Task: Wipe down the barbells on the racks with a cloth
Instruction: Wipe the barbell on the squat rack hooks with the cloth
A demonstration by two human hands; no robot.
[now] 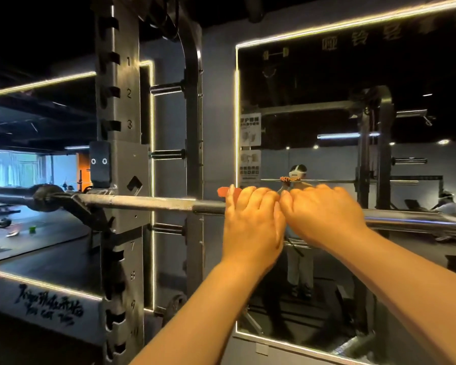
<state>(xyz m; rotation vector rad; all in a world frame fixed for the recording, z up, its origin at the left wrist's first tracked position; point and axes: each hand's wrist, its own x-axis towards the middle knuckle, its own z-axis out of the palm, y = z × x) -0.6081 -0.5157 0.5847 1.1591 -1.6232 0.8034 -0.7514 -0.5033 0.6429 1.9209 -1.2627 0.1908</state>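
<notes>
We are holding the barbell [148,202] with both hands, placed side by side and touching each other near the middle of the bar.

The barbell is lying level across the view. Its left part is resting in a hook [75,202] on the rack post [121,101], and its shiny right part is running out past the right edge of the view.

Our left hand [250,222] is wrapping over the top of the bar, fingers curled down round it. It is pressing an orange cloth [223,191] against the bar. Only a small corner of the cloth is showing, sticking out just beyond the fingers on the far side.

Our right hand [324,214] is wrapping over the bar in the same way, fingers curled round it. We cannot tell whether the cloth is reaching under this hand.

The rack post is carrying numbered slots, and short pegs [166,88] are projecting from the frame behind it. A mirror [327,75] with a lit border is hanging on the wall behind the bar and is reflecting the bar, the hands and the cloth.
</notes>
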